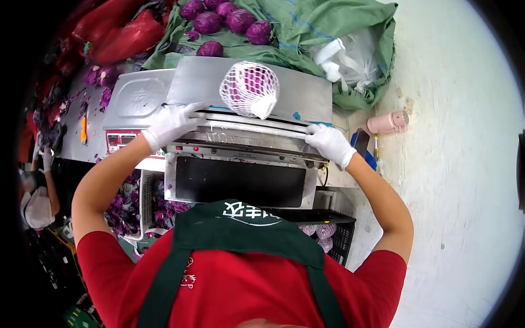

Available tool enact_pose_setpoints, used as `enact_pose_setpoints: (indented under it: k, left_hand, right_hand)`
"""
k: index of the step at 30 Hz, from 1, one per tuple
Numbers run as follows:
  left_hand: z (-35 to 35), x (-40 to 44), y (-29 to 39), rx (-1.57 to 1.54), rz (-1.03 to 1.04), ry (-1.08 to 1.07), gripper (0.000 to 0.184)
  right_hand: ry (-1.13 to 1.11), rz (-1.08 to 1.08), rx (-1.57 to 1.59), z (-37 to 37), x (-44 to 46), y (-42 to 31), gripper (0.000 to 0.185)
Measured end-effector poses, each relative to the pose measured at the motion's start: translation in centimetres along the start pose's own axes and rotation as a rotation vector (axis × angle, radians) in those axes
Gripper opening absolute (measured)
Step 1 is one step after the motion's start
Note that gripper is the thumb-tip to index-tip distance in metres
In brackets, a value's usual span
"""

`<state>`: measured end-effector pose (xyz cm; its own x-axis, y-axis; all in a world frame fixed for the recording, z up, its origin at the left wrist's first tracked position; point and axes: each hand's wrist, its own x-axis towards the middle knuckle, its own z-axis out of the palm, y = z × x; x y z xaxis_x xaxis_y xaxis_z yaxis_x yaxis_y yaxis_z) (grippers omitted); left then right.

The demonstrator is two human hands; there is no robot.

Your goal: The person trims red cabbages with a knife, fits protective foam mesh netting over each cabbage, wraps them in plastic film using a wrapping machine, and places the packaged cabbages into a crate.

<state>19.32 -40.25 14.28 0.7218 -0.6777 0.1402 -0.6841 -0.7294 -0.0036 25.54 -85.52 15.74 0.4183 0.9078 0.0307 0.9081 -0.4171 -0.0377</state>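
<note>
A purple cabbage in a white foam net [249, 89] lies on the metal plate [186, 82] of a wrapping machine, behind its long bar. Both hands wear white gloves. My left hand [176, 124] is at the left end of the bar [251, 127], fingers stretched out over it and apart. At the bar's right end, my right hand [330, 143] has its fingers pressed together on the edge. Whether those fingertips grip the bar or only rest on it is hard to see. Clear film shows along the front of the bar.
Bare purple cabbages [240, 21] lie on a green sack [306, 22] behind the machine. A scale [136, 98] stands left, near an orange knife [83, 130]. A pink bottle [388, 122] lies right. Crates sit below. A co-worker [39, 202] is at far left.
</note>
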Motion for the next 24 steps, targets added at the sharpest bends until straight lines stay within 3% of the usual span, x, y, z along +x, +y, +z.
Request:
enact_pose_setpoints:
  k: [1, 2, 3, 4, 6, 8, 11, 12, 13, 14, 16, 17, 18, 20, 22, 23, 24]
  left_hand:
    - [1.3, -0.2, 0.3, 0.006, -0.014, 0.005, 0.035]
    - [2.6, -0.3, 0.5, -0.187, -0.091, 0.198, 0.026]
    - [2.5, -0.1, 0.8, -0.381, -0.166, 0.393, 0.018]
    - [2.1, -0.7, 1.2, -0.377, -0.177, 0.402, 0.018]
    - [-2.6, -2.0, 3.7, -1.354, -0.840, 0.006, 0.016]
    - [-7.4, -2.8, 6.1, -1.545, -0.933, 0.168, 0.020]
    - [-9.5, -3.4, 5.2, -1.390, -0.720, 0.647, 0.016]
    - [-10.9, -2.8, 4.2, -1.338, -0.684, 0.698, 0.014]
    - [-11.5, -1.6, 3.2, -1.279, -0.671, 0.745, 0.019]
    - [-11.9, -0.2, 1.9, -1.214, -0.651, 0.799, 0.029]
    - [-9.3, 3.6, -1.9, -0.851, -0.315, 0.593, 0.073]
    - [-7.0, 5.3, -3.0, -0.711, -0.208, 0.435, 0.091]
    - [-4.6, 6.9, -3.9, -0.566, -0.118, 0.272, 0.110]
    - [-1.3, 9.7, -3.2, -0.675, -0.022, 0.217, 0.113]
    - [0.2, 11.5, -3.4, -0.956, -0.178, 0.197, 0.109]
    - [-0.6, 12.0, -3.4, -1.038, -0.315, 0.146, 0.105]
    - [-1.1, 12.2, -3.2, -1.127, -0.451, 0.088, 0.101]
  right_hand:
    - [0.033, 0.136, 0.139, 0.2, -0.4, -0.5, 0.009]
    - [0.064, 0.271, 0.277, 0.4, -0.9, -1.0, 0.006]
    - [0.117, 0.476, 0.677, -0.6, -0.3, -2.1, 0.003]
    - [-0.010, 0.814, 0.993, -2.1, -0.3, -3.1, 0.006]
    - [0.056, 0.774, 1.106, -4.5, -0.3, -5.0, 0.005]
    - [0.080, 0.813, 1.250, -7.1, -0.5, -6.1, 0.007]
    - [0.439, 0.617, 1.240, -13.1, 0.8, -5.3, 0.008]
    - [0.596, 0.537, 1.197, -14.1, 1.7, -4.1, 0.008]
    - [0.827, 0.567, 1.275, -14.6, 3.7, -3.7, 0.005]
    - [0.845, 0.707, 1.047, -15.0, 5.9, -3.1, 0.004]
    - [0.729, 0.425, 0.417, -10.2, 8.6, 2.6, 0.011]
    - [0.611, 0.474, 0.442, -8.1, 10.2, 4.1, 0.014]
    - [0.511, 0.453, 0.851, -4.5, 11.7, 4.8, 0.018]
    - [0.360, 0.587, 1.683, 2.6, 15.0, 6.1, 0.031]
    - [0.312, 0.262, 0.863, 4.3, 14.3, 4.5, 0.071]
    - [0.296, 0.264, 0.870, 2.4, 15.4, 3.9, 0.082]
    - [0.279, 0.405, 0.998, 1.6, 15.8, 3.7, 0.083]
